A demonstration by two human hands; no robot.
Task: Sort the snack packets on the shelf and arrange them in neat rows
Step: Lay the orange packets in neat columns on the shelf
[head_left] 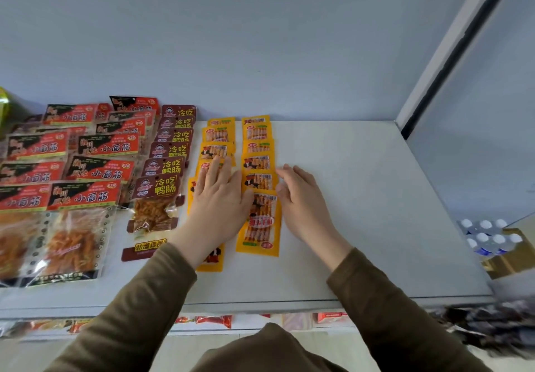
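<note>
Two hands flat, fingers straight | left hand presses yellow packets | right hand beside them, holding nothing

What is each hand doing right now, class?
Left hand: open, fingers flat on the left yellow packet row.
Right hand: open, beside the right yellow packet row, holding nothing.

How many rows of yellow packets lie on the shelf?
2: the left row lies partly under the left hand; the right row lies between both hands. Covered packets cannot be counted.
</note>
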